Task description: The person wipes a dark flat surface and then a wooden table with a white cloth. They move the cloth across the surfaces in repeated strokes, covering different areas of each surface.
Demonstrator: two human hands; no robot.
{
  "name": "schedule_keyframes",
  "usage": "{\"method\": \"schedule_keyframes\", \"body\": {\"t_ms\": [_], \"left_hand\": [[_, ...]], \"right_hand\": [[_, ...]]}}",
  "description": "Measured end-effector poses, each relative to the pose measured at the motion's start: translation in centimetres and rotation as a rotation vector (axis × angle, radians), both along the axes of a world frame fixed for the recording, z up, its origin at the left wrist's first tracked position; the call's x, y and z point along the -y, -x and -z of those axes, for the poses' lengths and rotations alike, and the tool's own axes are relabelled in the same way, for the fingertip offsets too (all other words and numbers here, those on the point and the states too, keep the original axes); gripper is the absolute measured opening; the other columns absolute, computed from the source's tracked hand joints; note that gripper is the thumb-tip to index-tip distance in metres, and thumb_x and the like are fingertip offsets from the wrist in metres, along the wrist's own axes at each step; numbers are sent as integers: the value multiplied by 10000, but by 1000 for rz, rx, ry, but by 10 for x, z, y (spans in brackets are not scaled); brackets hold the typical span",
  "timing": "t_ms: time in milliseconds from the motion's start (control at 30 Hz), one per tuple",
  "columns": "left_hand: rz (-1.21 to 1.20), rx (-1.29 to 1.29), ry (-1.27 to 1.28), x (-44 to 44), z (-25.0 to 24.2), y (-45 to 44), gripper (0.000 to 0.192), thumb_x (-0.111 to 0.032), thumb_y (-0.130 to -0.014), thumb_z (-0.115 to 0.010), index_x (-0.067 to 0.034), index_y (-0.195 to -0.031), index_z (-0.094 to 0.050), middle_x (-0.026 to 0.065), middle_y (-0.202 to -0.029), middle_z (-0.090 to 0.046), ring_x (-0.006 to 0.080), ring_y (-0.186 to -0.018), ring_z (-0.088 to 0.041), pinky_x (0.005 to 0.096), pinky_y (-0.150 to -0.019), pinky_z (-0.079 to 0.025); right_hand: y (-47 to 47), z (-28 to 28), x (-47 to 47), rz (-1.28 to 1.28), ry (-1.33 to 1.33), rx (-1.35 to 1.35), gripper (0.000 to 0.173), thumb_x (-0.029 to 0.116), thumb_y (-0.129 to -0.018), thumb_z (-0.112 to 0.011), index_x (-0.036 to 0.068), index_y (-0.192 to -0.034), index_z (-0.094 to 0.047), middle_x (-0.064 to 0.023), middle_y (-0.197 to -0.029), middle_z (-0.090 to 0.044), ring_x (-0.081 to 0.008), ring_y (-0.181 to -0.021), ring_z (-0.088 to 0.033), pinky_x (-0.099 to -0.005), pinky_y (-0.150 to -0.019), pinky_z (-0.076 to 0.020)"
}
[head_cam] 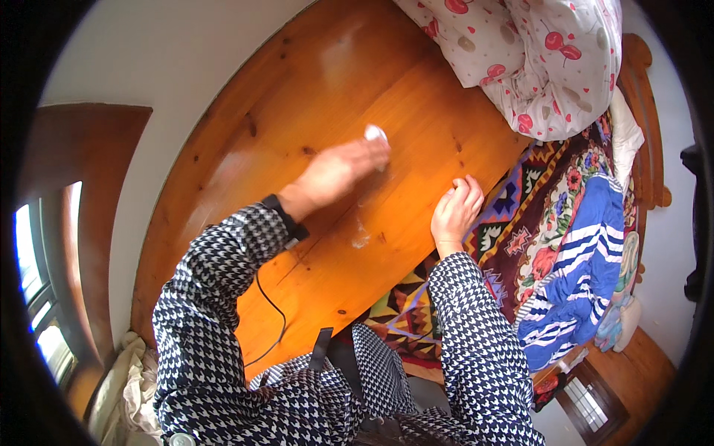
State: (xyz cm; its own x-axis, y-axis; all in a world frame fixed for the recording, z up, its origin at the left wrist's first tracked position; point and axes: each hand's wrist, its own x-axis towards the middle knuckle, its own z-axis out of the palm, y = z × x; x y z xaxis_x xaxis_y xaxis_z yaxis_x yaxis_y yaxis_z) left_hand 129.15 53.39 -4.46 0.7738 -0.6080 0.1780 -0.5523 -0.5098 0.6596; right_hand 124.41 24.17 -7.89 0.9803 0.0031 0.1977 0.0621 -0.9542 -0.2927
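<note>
Blurred by motion, my left hand (341, 170) is over the middle of a varnished wooden surface (312, 111), its fingers closed around a small white object (375, 134), perhaps a wad of tissue or cloth. My right hand (458, 211) rests at the right edge of the wood, fingers slightly bent, with nothing visible in it. Between the hands, nearer my body, a pale powdery smudge (361, 234) lies on the wood. A thin black cable (283, 318) curves below my left forearm.
Cherry-patterned white bedding (535, 61) overlaps the wood at upper right. Beyond the right edge lie a patterned rug (510, 223) and a blue-and-white striped cloth (583, 267). A pale wall (167, 61) borders the left side, with a window (44, 279) beyond. Cream fabric (131, 390) lies at lower left.
</note>
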Motion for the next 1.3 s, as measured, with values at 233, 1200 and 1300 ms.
{"method": "schedule_keyframes", "body": {"t_ms": [233,1200,1300], "left_hand": [[-713,112,-199,-113,8,-125,380,-160,-1074,-431,3,-1389,-567,180,-1505,-507,340,-1391,-461,413,-1182,-345],[-324,-324,330,-4,-2,-65,378,-235,-1088,-426,-49,-1377,-582,108,-1459,-563,276,-1348,-515,366,-1163,-372],[-529,137,-129,-84,-9,-104,385,-59,-1004,-495,23,-1378,-536,219,-1475,-510,377,-1420,-407,400,-1165,-354]], "right_hand": [[2,0,0,0,-14,-10,224,74,-949,-526,8,-1161,-552,-197,-1327,-497,-392,-1280,-444,-514,-1097,-381],[-1,-3,-2,28,-9,-17,217,67,-936,-548,18,-1147,-561,-195,-1328,-511,-395,-1279,-451,-514,-1094,-380],[0,-7,-2,26,-33,-28,222,65,-931,-550,15,-1147,-558,-199,-1331,-508,-402,-1286,-446,-520,-1099,-373]]}}
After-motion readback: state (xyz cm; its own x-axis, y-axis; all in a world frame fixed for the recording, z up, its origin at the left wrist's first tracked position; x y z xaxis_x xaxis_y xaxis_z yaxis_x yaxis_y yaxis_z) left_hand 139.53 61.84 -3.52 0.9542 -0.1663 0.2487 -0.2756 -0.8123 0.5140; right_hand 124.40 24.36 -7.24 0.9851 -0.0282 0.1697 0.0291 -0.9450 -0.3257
